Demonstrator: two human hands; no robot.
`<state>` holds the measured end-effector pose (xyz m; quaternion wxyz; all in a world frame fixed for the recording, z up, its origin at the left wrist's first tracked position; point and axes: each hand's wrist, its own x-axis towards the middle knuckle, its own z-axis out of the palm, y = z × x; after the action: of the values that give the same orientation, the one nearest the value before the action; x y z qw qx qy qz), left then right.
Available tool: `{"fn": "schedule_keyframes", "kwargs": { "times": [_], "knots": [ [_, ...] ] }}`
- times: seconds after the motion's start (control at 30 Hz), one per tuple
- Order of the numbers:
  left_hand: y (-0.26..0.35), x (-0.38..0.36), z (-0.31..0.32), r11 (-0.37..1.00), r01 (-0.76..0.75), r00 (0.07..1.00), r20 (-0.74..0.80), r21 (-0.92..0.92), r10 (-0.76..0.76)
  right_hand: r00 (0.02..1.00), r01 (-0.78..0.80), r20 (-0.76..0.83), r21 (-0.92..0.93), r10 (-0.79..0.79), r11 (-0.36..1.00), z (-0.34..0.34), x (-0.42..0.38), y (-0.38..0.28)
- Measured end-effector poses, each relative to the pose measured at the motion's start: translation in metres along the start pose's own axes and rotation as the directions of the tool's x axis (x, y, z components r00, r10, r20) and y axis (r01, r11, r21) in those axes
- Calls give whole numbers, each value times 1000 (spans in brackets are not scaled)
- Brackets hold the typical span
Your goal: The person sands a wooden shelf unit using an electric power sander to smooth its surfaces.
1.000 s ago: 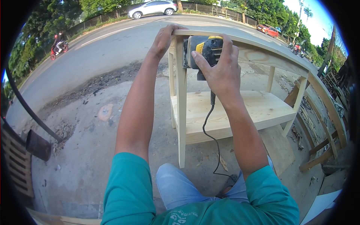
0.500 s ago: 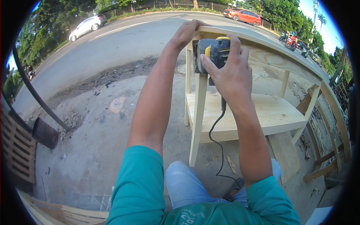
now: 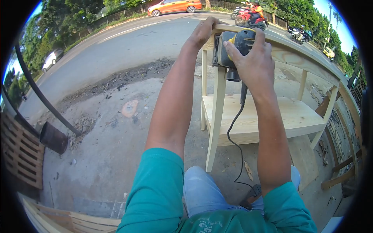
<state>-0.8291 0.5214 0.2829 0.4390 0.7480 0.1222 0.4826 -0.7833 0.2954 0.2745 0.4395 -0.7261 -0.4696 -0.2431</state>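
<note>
My right hand [image 3: 256, 64] is wrapped around a black and yellow electric sander [image 3: 243, 42]. The sander's pad is pressed against the near end of a pale wooden two-tier table [image 3: 307, 56], at the top of a front leg [image 3: 216, 116]. From the tool a black cord [image 3: 229, 134] hangs down to the ground by my foot. My left hand [image 3: 204, 33] grips the table's top corner, its fingertips hidden behind the wood. The table's lower shelf [image 3: 268, 112] shows behind my right forearm.
Wooden frames [image 3: 345, 116] stand close by on the right. At left are a rusty metal bucket [image 3: 53, 138], a slatted wooden pallet [image 3: 23, 155] and a dark curved pole [image 3: 42, 97]. Beyond the concrete, an orange car [image 3: 175, 6] and motorcycles [image 3: 250, 17] are on the road [image 3: 143, 39].
The sander has turned slightly at the table's end, and its round dust port now shows below. Table and hands appear farther right in view. Vehicles have moved along the road.
</note>
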Motion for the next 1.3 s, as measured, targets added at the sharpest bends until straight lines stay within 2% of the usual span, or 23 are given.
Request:
{"fn": "schedule_keyframes", "kwargs": {
  "times": [0.07,0.17,0.3,0.53,0.57,0.67,0.8,0.83,0.93,1.03,1.23,1.3],
  "knots": [
    [-7,9,0,999,21,999,25,-29,-21,1000,-1,19,15,1,1000,5,-2,-2],
    [-1,5,7,995,-61,998,-10,-77,61,1000,-11,2,12,11,1000,10,-6,-10],
    [-11,11,3,999,-30,997,-66,-40,27,1000,-14,-24,-3,14,1000,12,1,-11],
    [-4,7,5,994,-20,997,-74,-108,12,994,-89,-67,0,89,996,15,5,-5],
    [-5,7,3,993,-44,999,-27,-112,42,994,-96,-58,-7,95,995,14,5,-6],
    [-5,7,6,997,-32,996,-89,-75,25,994,-84,-65,-16,83,996,15,4,-7],
    [-11,9,3,998,-55,994,-93,-20,53,995,-78,-59,-18,77,997,12,7,0],
    [-12,10,5,995,-71,993,-98,-67,64,995,-84,-52,-18,83,996,11,8,2],
    [-12,11,-2,997,7,1000,-17,-73,-8,993,-88,-82,-10,87,996,11,7,9],
    [-11,11,1,999,-6,999,-45,-50,4,991,-74,-109,4,74,997,12,7,19],
    [-5,7,4,997,78,993,-93,-1,-77,987,-104,-124,2,103,995,5,8,36],
    [-7,12,5,997,56,994,-94,-45,-60,989,-85,-123,4,85,996,7,9,38]
  ]
}}
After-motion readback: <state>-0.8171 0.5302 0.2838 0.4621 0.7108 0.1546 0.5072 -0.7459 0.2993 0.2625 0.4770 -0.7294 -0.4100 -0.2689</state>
